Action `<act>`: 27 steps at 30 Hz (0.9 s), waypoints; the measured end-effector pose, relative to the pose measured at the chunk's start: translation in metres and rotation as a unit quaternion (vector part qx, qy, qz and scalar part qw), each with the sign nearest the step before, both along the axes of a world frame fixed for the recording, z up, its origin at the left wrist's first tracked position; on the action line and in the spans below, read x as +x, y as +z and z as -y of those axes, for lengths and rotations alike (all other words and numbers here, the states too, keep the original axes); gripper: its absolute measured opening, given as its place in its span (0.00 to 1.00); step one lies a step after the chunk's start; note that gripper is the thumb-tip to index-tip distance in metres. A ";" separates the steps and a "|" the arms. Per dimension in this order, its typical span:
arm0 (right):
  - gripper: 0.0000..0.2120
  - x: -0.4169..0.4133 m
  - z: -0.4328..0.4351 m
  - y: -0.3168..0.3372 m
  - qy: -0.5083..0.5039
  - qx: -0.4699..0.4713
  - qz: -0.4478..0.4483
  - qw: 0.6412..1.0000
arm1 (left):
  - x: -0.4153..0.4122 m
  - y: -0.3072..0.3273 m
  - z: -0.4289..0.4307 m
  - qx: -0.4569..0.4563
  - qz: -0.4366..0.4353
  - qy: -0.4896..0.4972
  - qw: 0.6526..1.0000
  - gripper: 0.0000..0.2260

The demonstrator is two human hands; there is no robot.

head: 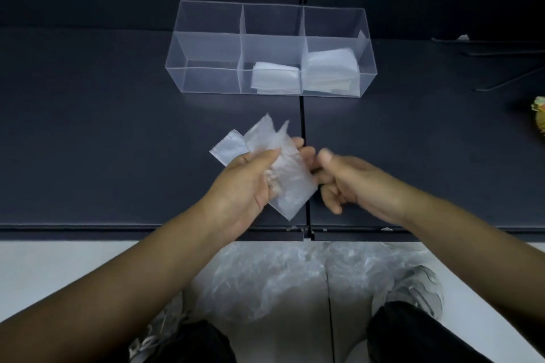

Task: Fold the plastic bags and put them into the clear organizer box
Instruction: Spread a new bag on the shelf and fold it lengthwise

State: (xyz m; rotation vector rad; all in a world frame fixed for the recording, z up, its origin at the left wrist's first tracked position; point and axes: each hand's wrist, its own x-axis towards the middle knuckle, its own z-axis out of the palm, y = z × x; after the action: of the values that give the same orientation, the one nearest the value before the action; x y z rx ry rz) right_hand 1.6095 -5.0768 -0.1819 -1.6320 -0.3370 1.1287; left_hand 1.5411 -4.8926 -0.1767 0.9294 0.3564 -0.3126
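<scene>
My left hand grips a partly folded clear plastic bag above the dark shelf, thumb on top, with a flat corner sticking out to the left. My right hand hovers just right of the bag with fingers curled; whether it touches the bag is unclear. The clear organizer box stands farther back, divided into three compartments. Its middle compartment holds a stack of folded bags, the right one a taller stack, and the left one holds nothing.
A heap of loose clear bags lies on the pale floor between my shoes, below the shelf's front edge. A yellow object and thin metal rods sit at the far right of the shelf.
</scene>
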 end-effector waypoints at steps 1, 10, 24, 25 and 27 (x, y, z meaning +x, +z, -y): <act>0.13 -0.002 -0.001 -0.005 -0.010 -0.028 0.032 0.999 | 0.003 -0.005 -0.006 -0.001 -0.014 0.017 1.000 0.15; 0.06 -0.006 -0.008 -0.020 -0.119 -0.131 0.075 0.981 | 0.024 -0.033 -0.051 0.264 -0.097 0.157 0.947 0.07; 0.05 -0.004 -0.011 0.012 -0.161 -0.092 -0.091 0.978 | -0.042 -0.052 0.002 0.659 0.311 -0.094 0.678 0.19; 0.06 -0.004 -0.011 0.015 -0.157 -0.081 -0.080 0.981 | -0.040 -0.049 0.001 0.641 0.300 -0.086 0.702 0.17; 0.09 0.000 -0.011 0.019 -0.146 -0.074 -0.004 0.987 | -0.035 -0.043 -0.005 0.583 0.251 -0.100 0.766 0.15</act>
State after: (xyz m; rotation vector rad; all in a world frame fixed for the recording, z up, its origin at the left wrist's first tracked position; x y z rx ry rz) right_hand 1.6092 -5.0662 -0.1632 -1.7405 -0.0057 0.9546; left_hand 1.5060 -4.8881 -0.2201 2.2422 -0.1114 0.0226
